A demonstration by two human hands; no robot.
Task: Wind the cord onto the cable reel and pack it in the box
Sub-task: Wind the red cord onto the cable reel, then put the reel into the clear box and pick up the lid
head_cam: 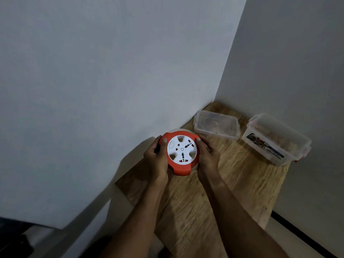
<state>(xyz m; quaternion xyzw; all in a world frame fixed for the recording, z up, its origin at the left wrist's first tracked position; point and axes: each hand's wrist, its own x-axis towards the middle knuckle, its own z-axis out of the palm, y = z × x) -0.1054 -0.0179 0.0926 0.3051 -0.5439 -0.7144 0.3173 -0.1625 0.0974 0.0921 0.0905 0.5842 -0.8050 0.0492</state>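
Head view showed the cable reel [181,153], red-rimmed with a white socket face, held above the wooden surface [219,192] near the wall. The left hand [156,159] had its grip closed on the reel's left edge, the right hand [207,157] on its right edge. A clear lid [216,125] and the clear box [275,139] lay farther right, apart from the reel.

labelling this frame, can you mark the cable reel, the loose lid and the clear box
cable reel [182,152]: head view, white socket face
lid [216,124]: head view, flat clear top
clear box [275,139]: head view, near side wall
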